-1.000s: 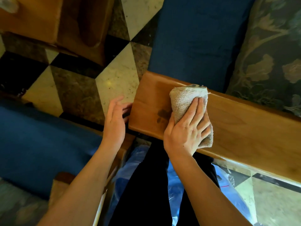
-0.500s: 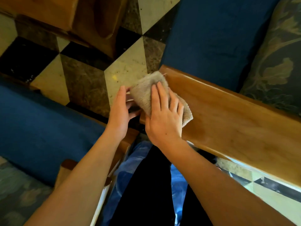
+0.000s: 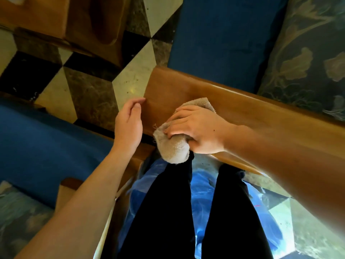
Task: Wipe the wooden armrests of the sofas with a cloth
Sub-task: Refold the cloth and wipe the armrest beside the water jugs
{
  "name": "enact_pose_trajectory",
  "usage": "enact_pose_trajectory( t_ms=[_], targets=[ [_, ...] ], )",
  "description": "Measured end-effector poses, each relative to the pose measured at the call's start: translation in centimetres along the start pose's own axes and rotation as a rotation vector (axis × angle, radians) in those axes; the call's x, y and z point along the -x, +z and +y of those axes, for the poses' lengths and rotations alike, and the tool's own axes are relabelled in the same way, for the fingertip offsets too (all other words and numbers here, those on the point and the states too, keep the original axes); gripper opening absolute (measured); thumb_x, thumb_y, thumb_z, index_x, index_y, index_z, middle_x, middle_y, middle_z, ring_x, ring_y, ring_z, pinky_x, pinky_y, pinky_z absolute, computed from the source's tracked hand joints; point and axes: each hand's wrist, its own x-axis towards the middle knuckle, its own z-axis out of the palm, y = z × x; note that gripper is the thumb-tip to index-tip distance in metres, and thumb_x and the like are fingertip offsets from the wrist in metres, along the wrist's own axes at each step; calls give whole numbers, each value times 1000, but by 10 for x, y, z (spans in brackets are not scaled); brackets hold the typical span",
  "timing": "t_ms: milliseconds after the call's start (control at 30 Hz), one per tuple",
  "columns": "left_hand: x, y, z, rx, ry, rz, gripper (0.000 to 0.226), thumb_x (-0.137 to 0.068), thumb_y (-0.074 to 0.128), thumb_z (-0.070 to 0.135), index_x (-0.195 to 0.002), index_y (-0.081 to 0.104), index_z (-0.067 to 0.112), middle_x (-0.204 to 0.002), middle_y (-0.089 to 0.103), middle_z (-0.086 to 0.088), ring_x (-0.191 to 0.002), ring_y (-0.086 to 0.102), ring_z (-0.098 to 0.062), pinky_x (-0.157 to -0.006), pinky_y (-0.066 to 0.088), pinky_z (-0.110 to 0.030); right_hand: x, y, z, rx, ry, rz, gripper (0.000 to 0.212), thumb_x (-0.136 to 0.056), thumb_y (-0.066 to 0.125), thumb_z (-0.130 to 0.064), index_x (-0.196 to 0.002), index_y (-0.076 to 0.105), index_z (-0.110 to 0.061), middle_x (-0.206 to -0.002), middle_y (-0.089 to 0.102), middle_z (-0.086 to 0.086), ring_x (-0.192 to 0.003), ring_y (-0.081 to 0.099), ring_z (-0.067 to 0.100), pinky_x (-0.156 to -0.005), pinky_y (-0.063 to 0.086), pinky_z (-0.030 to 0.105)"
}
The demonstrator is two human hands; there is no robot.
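the right hand lies on top of the cloth, fingers spread over it and the thumb tucked round its near side, so the cloth is gripped and pressed down on the armrest. the cloth is a beige, bunched towel sitting at the near edge of the armrest close to its left end; part of it bulges over that edge toward the person's legs, and a small corner shows beyond the knuckles on the wood. the left hand is held just beside the armrest's left end, fingers loosely curved with the tips at or very near the end face; it holds nothing, and whether it truly touches the wood cannot be told. the armrest is a broad, glossy brown plank running from the middle of the view down to the right. behind it lie a blue seat cushion and a floral cushion. at the left is a second sofa's blue cushion, with its own wooden arm under the left forearm. the floor is tiled in black, cream and brown diamonds, and blue plastic lies between the black-trousered legs.
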Motion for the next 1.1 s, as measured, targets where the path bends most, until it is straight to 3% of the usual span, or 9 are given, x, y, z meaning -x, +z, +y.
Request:
enact_pose_trajectory(
  t_ms=[100,167,233,467,600,700,833,1000,1100],
  targets=[
    [13,14,4,-325,203,42,35,-100,45,10,-129,63,16,-122,55,3,-112,55,-2,-97,41,-10,15,-8,6,-47,50,-1,43,-75,61,-10,-111,78,-26,-125,73,-6,-125,59,18,-122,27,39],
    [25,27,8,-528,341,56,40,-93,48,-1,-128,63,11,-139,50,-13,-130,47,-27,-112,41,-35,25,-12,8,-62,66,-17,45,-73,58,-9,-110,79,-26,-123,74,-7,-125,59,16,-123,24,35],
    [35,42,15,-615,442,74,44,-86,48,-5,-123,66,9,-142,49,-20,-132,44,-38,-111,41,-51,37,-14,11,-84,85,-27,45,-74,58,-8,-108,80,-27,-123,74,-9,-125,59,14,-123,24,35],
    [55,89,53,-575,530,-20,45,-81,51,-17,-116,70,5,-134,57,-21,-128,48,-39,-105,45,-54,106,-15,23,-184,230,66,44,-71,62,-6,-105,81,-27,-121,74,-11,-122,60,13,-120,28,36],
    [63,121,70,-443,507,-39,36,-88,52,-10,-114,70,8,-130,58,-13,-128,50,-29,-109,45,-42,154,-5,16,-591,557,372,66,-61,55,11,-105,79,-32,-116,73,-17,-113,58,3,-105,39,28],
    [72,147,79,-340,456,-46,34,-91,50,-9,-112,69,10,-125,60,-8,-122,54,-25,-105,47,-35,195,-6,8,-1213,838,673,64,-56,57,10,-93,79,-38,-95,75,-15,-96,66,7,-75,52,23],
    [76,167,89,-222,354,-185,38,-95,43,-10,-115,68,11,-118,67,0,-111,63,-16,-99,54,-36,237,-8,4,-1891,1095,998,61,-60,56,10,-112,73,-17,-102,78,9,-91,75,28,-74,63,38],
    [76,179,111,79,-74,-550,20,-104,52,16,-120,64,17,-109,75,-7,-99,75,-22,-83,63,-40,251,-15,-6,-2292,973,955,57,-71,49,-2,-126,65,-1,-119,70,19,-107,68,36,-99,52,48],
    [79,183,116,274,-471,-790,56,-93,63,48,-134,57,10,-118,75,-15,-106,74,-32,-85,63,-49,246,-16,-7,-2339,882,919,57,-76,51,-6,-132,62,-3,-119,69,20,-109,67,37,-98,52,52]
  ],
)
